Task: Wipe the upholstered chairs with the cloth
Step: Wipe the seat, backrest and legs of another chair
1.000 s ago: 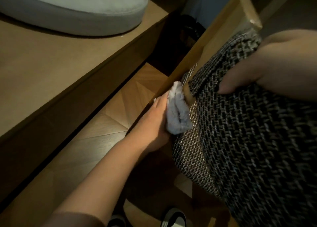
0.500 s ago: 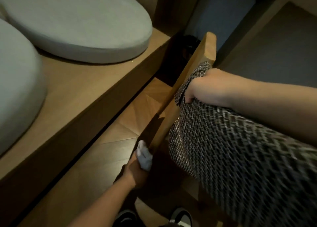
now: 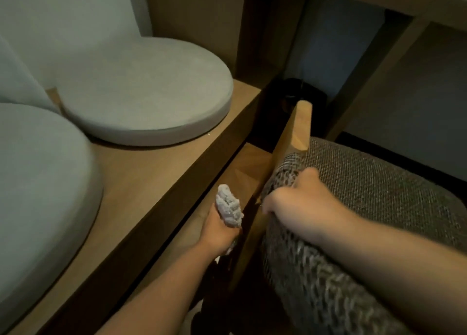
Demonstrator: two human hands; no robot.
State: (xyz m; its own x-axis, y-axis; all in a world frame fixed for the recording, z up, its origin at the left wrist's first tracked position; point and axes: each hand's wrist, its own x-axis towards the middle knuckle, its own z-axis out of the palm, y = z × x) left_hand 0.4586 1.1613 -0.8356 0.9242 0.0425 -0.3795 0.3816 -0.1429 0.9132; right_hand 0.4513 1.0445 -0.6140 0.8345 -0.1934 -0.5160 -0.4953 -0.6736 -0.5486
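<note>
An upholstered chair in dark woven fabric fills the lower right, with a light wooden leg or post along its left side. My right hand grips the fabric at the chair's upper left corner. A bunched white cloth sticks up out of my left hand, which is closed around it just left of the wooden frame, low beside the chair. The cloth is close to the frame; I cannot tell if it touches.
A long wooden bench runs along the left with two round grey cushions on it. Wooden flooring shows in the narrow gap between bench and chair. A table leg stands behind the chair.
My view pulled back and up. My left hand with the cloth slid down the chair's wooden side, then came slightly up and away from it. My right hand kept its grip on the fabric.
</note>
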